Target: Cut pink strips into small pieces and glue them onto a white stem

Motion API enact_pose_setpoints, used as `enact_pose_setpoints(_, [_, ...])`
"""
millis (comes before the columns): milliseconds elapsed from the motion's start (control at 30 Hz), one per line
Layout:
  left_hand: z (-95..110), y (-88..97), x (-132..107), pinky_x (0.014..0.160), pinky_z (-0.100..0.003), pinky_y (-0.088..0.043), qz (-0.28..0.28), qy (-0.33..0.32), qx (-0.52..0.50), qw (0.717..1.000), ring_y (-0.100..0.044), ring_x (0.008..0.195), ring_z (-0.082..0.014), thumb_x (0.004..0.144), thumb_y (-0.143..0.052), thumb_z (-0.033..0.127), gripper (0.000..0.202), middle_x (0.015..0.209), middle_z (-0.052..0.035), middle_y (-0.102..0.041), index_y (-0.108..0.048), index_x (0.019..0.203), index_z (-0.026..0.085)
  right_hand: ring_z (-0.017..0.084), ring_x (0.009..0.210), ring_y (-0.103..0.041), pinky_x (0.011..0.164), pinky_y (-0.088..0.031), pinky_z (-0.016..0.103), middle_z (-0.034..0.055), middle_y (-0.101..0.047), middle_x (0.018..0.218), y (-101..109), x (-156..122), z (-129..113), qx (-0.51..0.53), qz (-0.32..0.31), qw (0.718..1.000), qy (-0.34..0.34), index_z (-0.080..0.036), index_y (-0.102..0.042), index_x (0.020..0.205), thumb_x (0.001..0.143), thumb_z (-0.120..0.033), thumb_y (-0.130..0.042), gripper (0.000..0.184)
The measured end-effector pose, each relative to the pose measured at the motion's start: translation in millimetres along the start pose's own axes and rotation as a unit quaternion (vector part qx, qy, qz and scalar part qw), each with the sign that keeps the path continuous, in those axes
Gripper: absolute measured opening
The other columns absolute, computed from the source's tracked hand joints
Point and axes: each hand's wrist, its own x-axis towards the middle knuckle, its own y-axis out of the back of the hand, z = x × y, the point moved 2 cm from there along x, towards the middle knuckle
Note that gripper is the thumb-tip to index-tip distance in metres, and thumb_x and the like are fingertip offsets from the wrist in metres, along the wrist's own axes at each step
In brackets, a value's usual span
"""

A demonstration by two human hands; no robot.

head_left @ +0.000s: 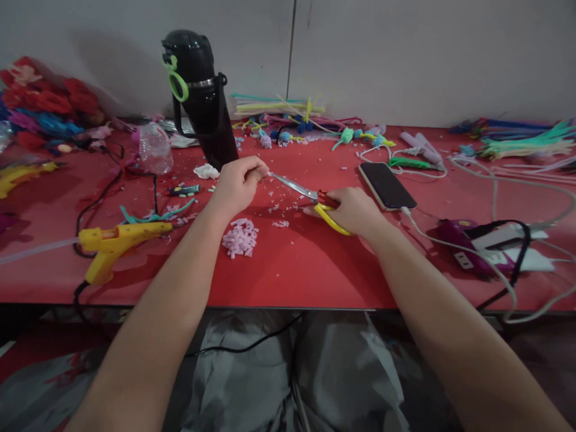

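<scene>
Two hands in the head view, both busy above the red counter (315,273). Left hand (236,185): fingers pinched narrow, apparently on a small pale piece (269,174) at the scissor tips, though it's too small to be sure. Right hand (355,210): fingers wrapped round the yellow handles of the scissors (294,187), blades pointing at the left fingertips. Done: a heap of cut lilac pieces (240,238) sits on the counter, just beside the left forearm; loose scraps (281,224) lie under the scissors. Cutting looks well under way; how much is left, can't tell. Yellow glue gun (121,240) lies unheld, left of the heap.
</scene>
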Motion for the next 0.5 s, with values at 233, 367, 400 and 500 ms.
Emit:
enact_pose_setpoints(233, [-4.1,1.3,1.3,0.064,-0.027,-0.043,0.013,0.007,-0.006,1.000,-0.055,0.065,-0.0131,0.094,-0.055,0.037,0.027,0.069,-0.0018,-0.064,-0.063,0.076,0.019,0.015,0.055,-0.040,0.055,-0.024,0.030,0.0037,-0.049,0.058,11.2,-5.8,-7.4,-0.021,0.029,0.999,-0.024,-0.022,-0.044,0.061,0.076,-0.083,-0.051,0.064])
enact_pose_setpoints(367, [-6.9,0.7,1.8,0.063,-0.028,-0.044,0.019,0.010,-0.015,1.000,-0.055,0.064,-0.0129,0.095,-0.054,0.042,0.029,0.070,-0.0020,-0.064,-0.061,0.078,0.020,0.014,0.055,-0.038,0.054,-0.023,0.030,0.0034,-0.049,0.059,12.0,-8.2,-11.2,-0.010,0.035,0.999,-0.006,-0.022,-0.043,0.062,0.078,-0.082,-0.050,0.062])
enact_pose_setpoints(400, [-7.5,0.6,1.8,0.063,-0.028,-0.044,0.022,0.010,-0.021,0.999,-0.056,0.064,-0.0130,0.096,-0.053,0.043,0.030,0.070,-0.0020,-0.063,-0.060,0.078,0.020,0.014,0.055,-0.037,0.055,-0.023,0.030,0.0031,-0.049,0.058,11.6,-8.5,-12.1,-0.011,0.037,0.999,0.000,-0.022,-0.043,0.062,0.078,-0.082,-0.050,0.062])
enact_pose_setpoints(500, [-8.7,0.4,1.8,0.064,-0.028,-0.045,0.027,0.007,-0.032,0.999,-0.057,0.065,-0.0134,0.097,-0.050,0.045,0.033,0.071,-0.0023,-0.063,-0.059,0.078,0.020,0.014,0.055,-0.037,0.055,-0.022,0.030,0.0025,-0.048,0.057,10.1,-8.8,-13.6,-0.019,0.047,0.999,0.008,-0.022,-0.042,0.061,0.079,-0.082,-0.049,0.063])
